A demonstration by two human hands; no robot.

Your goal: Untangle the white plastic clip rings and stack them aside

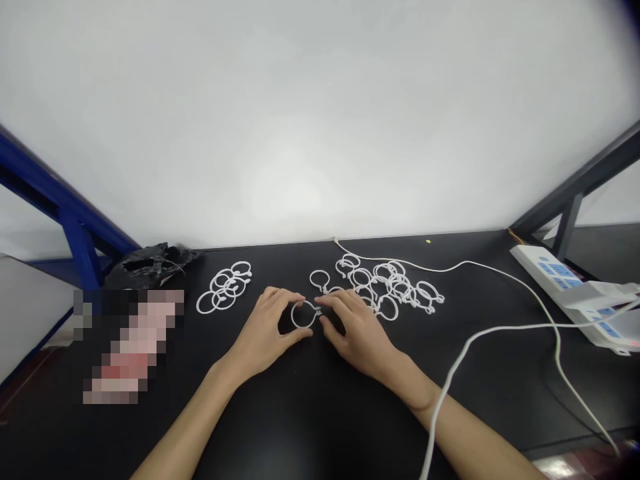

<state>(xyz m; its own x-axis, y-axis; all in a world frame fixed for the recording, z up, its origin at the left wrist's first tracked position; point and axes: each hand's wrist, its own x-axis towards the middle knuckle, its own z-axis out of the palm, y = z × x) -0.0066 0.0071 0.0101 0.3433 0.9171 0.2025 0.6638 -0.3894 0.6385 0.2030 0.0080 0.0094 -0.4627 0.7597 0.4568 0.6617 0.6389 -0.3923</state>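
Left hand [270,327], head view, grasps white ring [292,315]; right hand [357,327] at its tabs [319,311], pinch unclear. Small ring group [225,288] left of that ring, larger ring pile [385,283] right. Looks partway; can't tell which are finished.

My two hands, one left hand [267,327] and one right hand [363,327], have one white ring [292,316] between them, while I count at least five in the left group of rings [225,288] and more than ten in the right pile of rings [400,290], which overlap too much for an exact number. Around me there are also one power strip [555,272], two white cables [467,263], one black bag [155,260] and one black table [300,413].
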